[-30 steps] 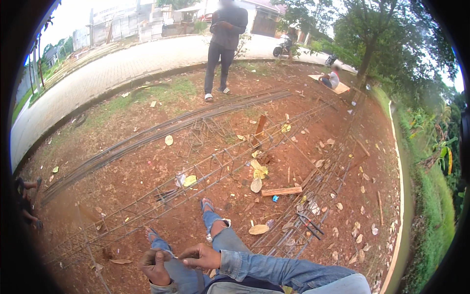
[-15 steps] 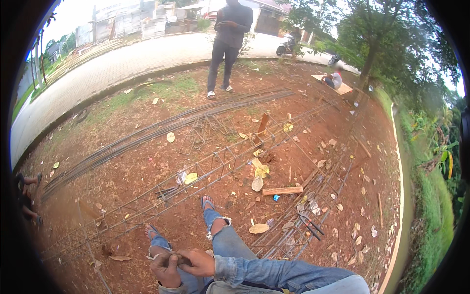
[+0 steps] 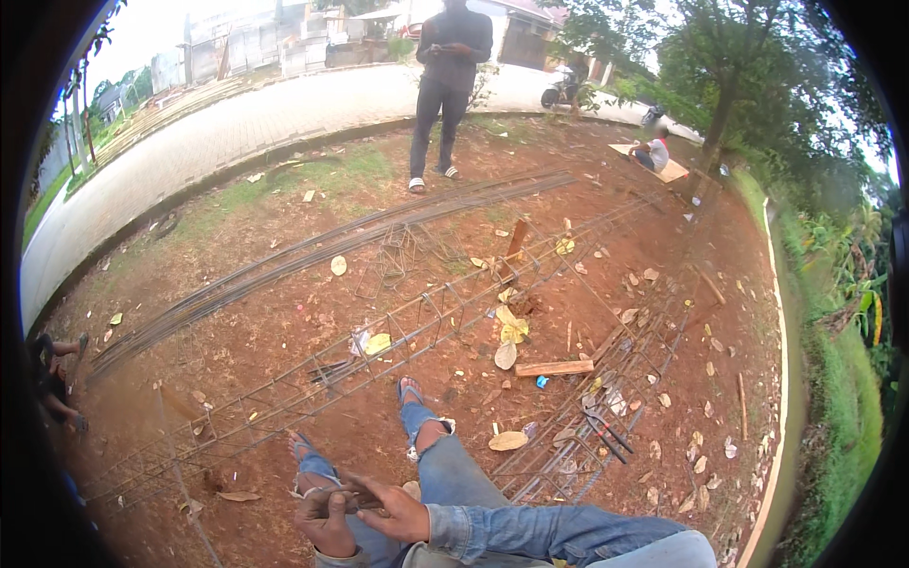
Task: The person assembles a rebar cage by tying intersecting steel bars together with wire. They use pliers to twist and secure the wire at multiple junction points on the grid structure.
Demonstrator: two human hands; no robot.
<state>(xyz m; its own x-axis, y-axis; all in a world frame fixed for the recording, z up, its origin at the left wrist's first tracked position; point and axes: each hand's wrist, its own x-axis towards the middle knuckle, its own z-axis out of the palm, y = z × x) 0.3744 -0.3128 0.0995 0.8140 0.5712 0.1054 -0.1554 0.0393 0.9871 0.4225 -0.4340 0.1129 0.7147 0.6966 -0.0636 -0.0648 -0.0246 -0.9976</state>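
Note:
Above my lap, my left hand (image 3: 325,521) is closed, thumb pressed against curled fingers; whatever it may pinch is too small to make out. My right hand (image 3: 398,512) is beside it, fingers stretched toward the left hand and thumb apart, with nothing visible in it. Just beyond my feet, a long cage of tied steel bars (image 3: 431,310) runs diagonally across the ground. To my right lies a second bar cage (image 3: 544,464), and on it rests a tool with two dark handles (image 3: 608,435).
Loose steel bars (image 3: 284,254) and a heap of bent wire stirrups (image 3: 402,260) lie beyond the cage. A wooden stake (image 3: 516,244) stands by it, a short plank (image 3: 555,368) nearer. One person (image 3: 450,76) stands ahead; another (image 3: 653,151) sits far right. Someone's legs (image 3: 62,383) show at left.
My right hand's fingers have straightened and spread away from the left hand, which stays closed. The view has shifted slightly, moving the scene a little to the right.

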